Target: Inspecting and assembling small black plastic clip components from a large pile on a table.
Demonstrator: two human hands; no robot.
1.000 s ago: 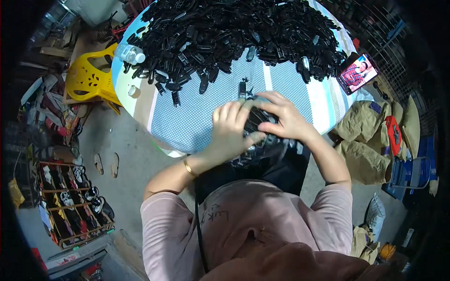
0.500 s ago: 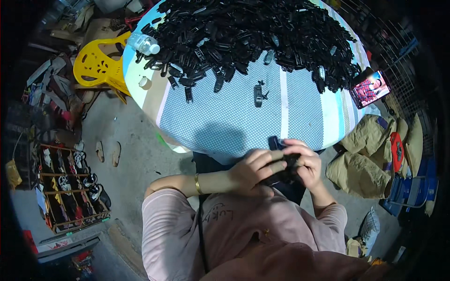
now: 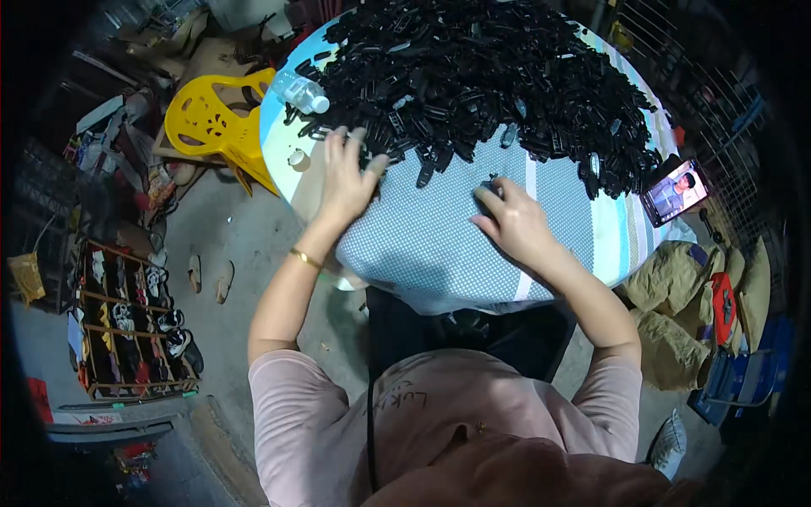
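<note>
Where my lap (image 3: 528,334) meets the tablecloth (image 3: 422,245): some dark thing (image 3: 467,324) resting there, too dim to make out. Handy shelf, I guess.
Right hand (image 3: 517,221): fingers bent over a small black piece (image 3: 487,191) on the cloth, thumb set apart. Can't tell if it's really pinched or only touched.
Phone (image 3: 676,194): out by the right rim, lit screen angled at me, probably for easy viewing.
Left hand (image 3: 346,182): wide, fingers spread, nothing visible in it, blurry tips right by the left edge of the black pile (image 3: 473,76).
White cup (image 3: 297,158): just left of that hand, likely to keep it off the parts.
Bottle (image 3: 297,90): looks tipped on its side, cap toward the parts.
Pile: black parts heaped across the far half, presumably so my hands get elbow room up close.
</note>
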